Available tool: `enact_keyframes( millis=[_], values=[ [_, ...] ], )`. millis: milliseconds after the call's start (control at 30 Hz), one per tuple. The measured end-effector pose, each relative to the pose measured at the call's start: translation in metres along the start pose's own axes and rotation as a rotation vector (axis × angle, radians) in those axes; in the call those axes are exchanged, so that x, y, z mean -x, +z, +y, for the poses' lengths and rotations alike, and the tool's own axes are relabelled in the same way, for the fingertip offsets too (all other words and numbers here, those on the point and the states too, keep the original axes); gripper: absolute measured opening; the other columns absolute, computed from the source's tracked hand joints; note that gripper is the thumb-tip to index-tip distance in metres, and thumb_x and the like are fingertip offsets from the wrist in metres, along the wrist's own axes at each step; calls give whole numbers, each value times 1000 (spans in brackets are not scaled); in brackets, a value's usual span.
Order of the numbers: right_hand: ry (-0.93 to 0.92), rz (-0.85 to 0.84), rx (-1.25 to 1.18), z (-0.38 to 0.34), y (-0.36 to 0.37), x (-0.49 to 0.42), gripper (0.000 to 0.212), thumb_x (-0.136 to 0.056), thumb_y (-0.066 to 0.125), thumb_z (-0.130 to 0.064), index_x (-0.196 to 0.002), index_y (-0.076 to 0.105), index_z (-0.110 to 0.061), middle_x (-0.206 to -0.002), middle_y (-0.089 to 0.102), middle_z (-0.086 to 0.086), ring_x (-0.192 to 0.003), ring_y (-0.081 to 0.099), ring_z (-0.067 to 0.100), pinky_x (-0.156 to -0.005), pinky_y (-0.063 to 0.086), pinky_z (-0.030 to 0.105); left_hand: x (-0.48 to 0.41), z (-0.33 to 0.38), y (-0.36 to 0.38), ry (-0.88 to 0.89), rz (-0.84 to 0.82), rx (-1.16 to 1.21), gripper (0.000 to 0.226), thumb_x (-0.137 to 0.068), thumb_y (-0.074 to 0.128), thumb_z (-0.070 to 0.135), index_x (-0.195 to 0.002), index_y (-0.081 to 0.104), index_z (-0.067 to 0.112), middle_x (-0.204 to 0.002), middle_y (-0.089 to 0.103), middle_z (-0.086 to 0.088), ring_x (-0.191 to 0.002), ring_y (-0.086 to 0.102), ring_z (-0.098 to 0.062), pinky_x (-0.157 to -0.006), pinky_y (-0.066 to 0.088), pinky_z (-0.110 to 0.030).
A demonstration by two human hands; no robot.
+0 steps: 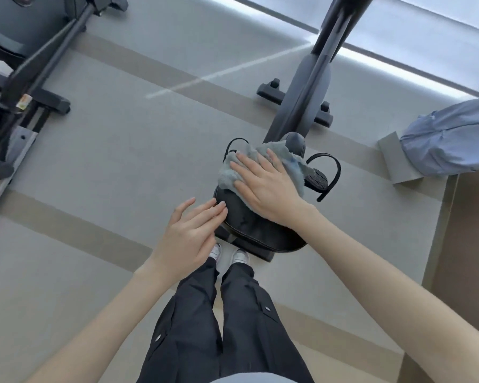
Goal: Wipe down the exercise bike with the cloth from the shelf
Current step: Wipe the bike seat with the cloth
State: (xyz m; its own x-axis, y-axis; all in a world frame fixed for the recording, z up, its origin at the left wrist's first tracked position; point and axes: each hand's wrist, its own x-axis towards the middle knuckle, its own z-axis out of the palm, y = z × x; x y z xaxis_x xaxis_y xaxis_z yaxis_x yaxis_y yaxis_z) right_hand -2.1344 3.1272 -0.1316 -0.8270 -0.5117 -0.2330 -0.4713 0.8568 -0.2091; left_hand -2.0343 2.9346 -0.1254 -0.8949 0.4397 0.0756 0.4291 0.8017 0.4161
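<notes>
cloth (263, 167) flat under right hand (266, 186), on bike seat (249, 228)

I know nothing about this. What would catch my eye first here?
Dead centre, the right hand presses a grey-blue cloth flat onto the black saddle of the exercise bike. The left hand, fingers straight, touches the saddle's left edge. At far right a light blue fabric bundle rests on a grey block.

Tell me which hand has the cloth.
The right hand, pressed flat on the grey cloth atop the seat. The left hand holds nothing; its fingertips only rest at the seat's bare left edge.
</notes>
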Motion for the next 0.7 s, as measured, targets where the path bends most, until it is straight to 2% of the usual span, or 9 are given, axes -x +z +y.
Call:
enact_keyframes(
  millis=[133,267,367,567,700],
  values=[
    [-27,-84,8,-7,1,-40,40,-100,28,-35,-130,51,-20,-141,48,0,-127,45,24,-104,28,41,1,4,-1,-32,-29,-26,42,-87,39,10,-122,63,6,-132,58,-4,-125,52,-22,-104,33,-48],
    [-33,62,0,-8,4,-5,45,-99,29,-38,-134,50,-20,-147,42,1,-130,42,25,-110,22,44,3,10,-3,-51,-55,-67,43,-88,37,11,-123,62,5,-134,57,-6,-127,51,-22,-105,31,-46],
    [-67,63,-19,-5,6,40,50,-98,25,-41,-140,44,-23,-150,36,0,-134,38,28,-115,14,49,3,15,-4,-50,-43,-86,43,-89,36,11,-121,63,3,-131,59,-8,-125,52,-22,-105,33,-45],
    [-125,-7,14,26,20,123,48,-100,25,-40,-146,31,-25,-155,23,2,-136,34,32,-112,23,56,9,25,0,-28,21,-115,40,-88,37,9,-115,67,1,-125,63,-10,-117,59,-22,-102,36,-45],
    [-212,8,96,23,19,107,49,-99,30,-43,-145,34,-26,-153,29,3,-133,38,35,-111,23,59,17,23,5,-38,24,-112,40,-88,39,8,-118,65,2,-128,61,-9,-120,57,-21,-103,36,-44]
  ],
)
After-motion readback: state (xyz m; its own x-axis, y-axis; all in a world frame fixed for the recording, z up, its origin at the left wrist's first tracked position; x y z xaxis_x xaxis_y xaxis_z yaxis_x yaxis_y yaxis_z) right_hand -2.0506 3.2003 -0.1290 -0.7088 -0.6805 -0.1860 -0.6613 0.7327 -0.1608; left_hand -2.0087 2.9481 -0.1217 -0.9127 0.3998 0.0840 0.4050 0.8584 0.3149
